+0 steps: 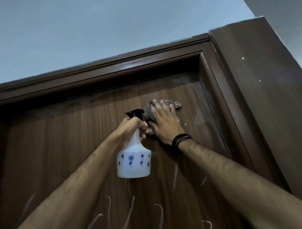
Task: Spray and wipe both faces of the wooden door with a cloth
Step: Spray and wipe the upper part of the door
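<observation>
Right hand [166, 121], fingers spread, presses the striped cloth [149, 112] flat on the wooden door [61, 144] near its top right corner. Left hand [134, 124] grips the spray bottle [134, 160] neck (partly covering the cloth). Dark frame [260, 92] alongside, drip streaks [128, 214] below.

Both our arms raised high, forearms bare, reaching up and forward. Our left hand [132, 124] up near centre, fingers curled tight round neck of spray bottle [133, 160], knuckles toward us, bottle hanging below fist. Our right hand [165, 121] just beside it, slightly higher, palm flat, fingers spread and blurred, pressing on cloth [149, 111]. Dark band on right wrist [180, 140]. Two hands nearly touching.
</observation>
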`<state>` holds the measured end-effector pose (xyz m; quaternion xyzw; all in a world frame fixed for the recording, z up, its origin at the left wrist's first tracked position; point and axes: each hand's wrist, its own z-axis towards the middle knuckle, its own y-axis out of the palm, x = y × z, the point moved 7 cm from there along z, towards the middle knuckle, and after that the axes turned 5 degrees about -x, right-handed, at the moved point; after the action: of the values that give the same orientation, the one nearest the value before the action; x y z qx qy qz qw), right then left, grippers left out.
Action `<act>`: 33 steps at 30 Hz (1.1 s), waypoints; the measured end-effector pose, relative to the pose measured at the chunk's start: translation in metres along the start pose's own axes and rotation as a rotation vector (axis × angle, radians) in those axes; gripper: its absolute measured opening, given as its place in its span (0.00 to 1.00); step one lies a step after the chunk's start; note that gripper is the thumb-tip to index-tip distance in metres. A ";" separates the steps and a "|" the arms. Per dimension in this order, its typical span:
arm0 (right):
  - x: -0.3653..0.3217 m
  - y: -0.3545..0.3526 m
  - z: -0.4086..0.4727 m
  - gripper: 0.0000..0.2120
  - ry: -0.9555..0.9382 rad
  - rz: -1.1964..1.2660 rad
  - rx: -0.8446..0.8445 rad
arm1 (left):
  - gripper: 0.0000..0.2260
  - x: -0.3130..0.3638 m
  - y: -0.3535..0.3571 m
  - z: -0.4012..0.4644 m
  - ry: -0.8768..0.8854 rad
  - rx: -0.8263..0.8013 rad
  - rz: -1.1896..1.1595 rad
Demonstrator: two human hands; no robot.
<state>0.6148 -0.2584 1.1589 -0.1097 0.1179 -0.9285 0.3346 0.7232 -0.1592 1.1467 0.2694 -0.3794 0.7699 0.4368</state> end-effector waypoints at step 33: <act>0.090 -0.018 -0.057 0.34 0.215 -0.018 0.148 | 0.02 0.025 0.074 0.028 -0.041 -0.043 0.141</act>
<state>0.5209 -0.2949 1.1213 0.0143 0.0832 -0.9441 0.3188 0.6485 -0.1949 1.1552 0.2483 -0.4230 0.7846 0.3792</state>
